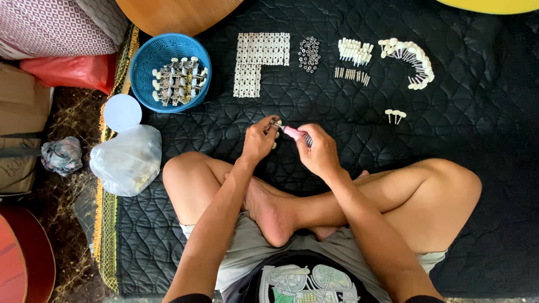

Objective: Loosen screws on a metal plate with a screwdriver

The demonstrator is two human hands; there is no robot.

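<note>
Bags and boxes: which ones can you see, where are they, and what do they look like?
Clear plastic bag: on the left edge of the black mat, lumpy, whitish.
Red plastic bag: upper left, crumpled, under a patterned cushion.
Cardboard box: far left, brown, with a dark strap.
Blue basket: top left on the mat, round, holding metal parts with white knobs.
No screens or signs.

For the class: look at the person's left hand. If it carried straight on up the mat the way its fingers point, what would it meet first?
Probably the white L-shaped block of small parts on the black quilted mat, directly beyond the left hand. Only bare mat lies between them, though one view leaves the exact line uncertain.
</note>
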